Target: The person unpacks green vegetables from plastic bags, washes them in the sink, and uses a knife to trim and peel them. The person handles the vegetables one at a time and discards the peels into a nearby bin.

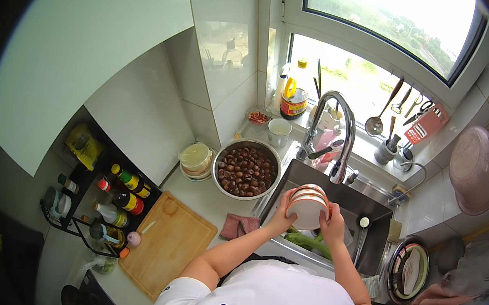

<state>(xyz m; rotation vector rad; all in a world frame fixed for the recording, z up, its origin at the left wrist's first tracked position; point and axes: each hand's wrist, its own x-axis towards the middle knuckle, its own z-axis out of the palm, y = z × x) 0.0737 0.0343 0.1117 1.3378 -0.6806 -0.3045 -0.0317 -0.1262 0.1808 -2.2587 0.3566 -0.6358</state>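
Note:
Several nested white bowls with orange-patterned rims (pixel 307 211) are tilted up over the sink (pixel 313 172). My left hand (pixel 281 215) grips the stack at its left side, thumb on the white face. On the opposite side my right hand (pixel 333 225) holds it the same way. Below the hands, long green vegetables (pixel 306 241) lie in the sink, partly hidden by my arms. The chrome faucet (pixel 346 140) arches above the basin, just behind the bowls. A long-handled spoon (pixel 362 234) leans inside the sink to the right.
Left of the sink stands a steel basin of chestnuts (pixel 246 170), with a folded pink cloth (pixel 239 227) nearby. A wooden cutting board (pixel 174 242) lies beside a rack of bottles (pixel 120 206). Plates (pixel 409 270) stand in a rack at right. A pink plastic basin (pixel 476 170) hangs on the wall.

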